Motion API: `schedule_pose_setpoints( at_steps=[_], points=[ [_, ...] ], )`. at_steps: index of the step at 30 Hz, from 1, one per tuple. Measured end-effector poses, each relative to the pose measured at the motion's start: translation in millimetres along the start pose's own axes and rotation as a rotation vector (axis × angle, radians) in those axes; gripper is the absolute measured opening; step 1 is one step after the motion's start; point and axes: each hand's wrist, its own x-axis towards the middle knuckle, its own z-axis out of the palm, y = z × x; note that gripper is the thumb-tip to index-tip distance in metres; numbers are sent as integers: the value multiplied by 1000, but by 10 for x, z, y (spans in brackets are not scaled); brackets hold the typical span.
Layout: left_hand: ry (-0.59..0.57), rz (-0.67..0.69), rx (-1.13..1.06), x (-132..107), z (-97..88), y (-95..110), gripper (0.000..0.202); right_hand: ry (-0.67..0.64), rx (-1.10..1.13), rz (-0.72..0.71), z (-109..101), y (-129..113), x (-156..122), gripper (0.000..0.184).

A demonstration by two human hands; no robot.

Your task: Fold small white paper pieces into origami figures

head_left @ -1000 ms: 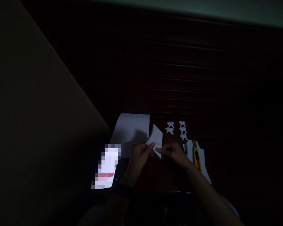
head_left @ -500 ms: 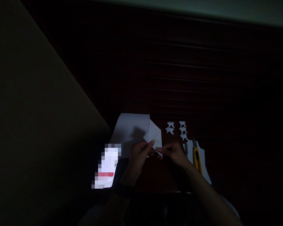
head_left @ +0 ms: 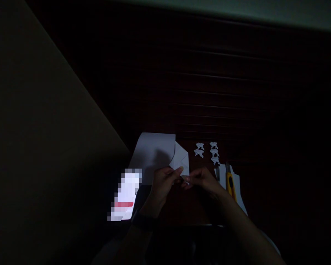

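A small white sheet of paper [head_left: 181, 158] with crease lines is held between both hands, its near edge bent at the fingers. My left hand [head_left: 163, 184] pinches it from the left, thumb on top. At its lower right corner, my right hand [head_left: 202, 179] grips the paper between thumb and fingers. The underside and the fingers beneath are mostly hidden. Behind the left hand lies a larger white sheet [head_left: 153, 151], carrying the hand's shadow.
Several small folded paper figures [head_left: 214, 152] stand in two columns on the dark wooden table [head_left: 182, 209]. To the right, a yellow box cutter [head_left: 231, 184] rests on white paper [head_left: 239, 187]. A lit phone [head_left: 127, 195], its screen blurred, is at the left. A pale wall rises further left.
The held paper's near corner has been bent over, and its left tip is less visible. Both hands have shifted only slightly, with the right fingers closer to the left thumb.
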Motion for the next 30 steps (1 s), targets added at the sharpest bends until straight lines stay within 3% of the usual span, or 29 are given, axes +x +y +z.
schedule_pose_setpoints(
  at_steps=[6,11,18,25,30],
  points=[
    [-19,-3,3,-28,3,79,32,-45,39,20,0,6,-11,30],
    [-17,6,-12,-18,-1,50,31,22,-24,-20,27,4,0,31],
    [15,59,32,8,12,-21,33,153,-281,-60,48,9,18,36],
    [29,48,39,11,-6,-1,31,7,-43,14,49,-26,-5,38],
    [-9,21,-57,-1,0,14,29,71,-196,-10,40,-18,-2,38]
  ],
)
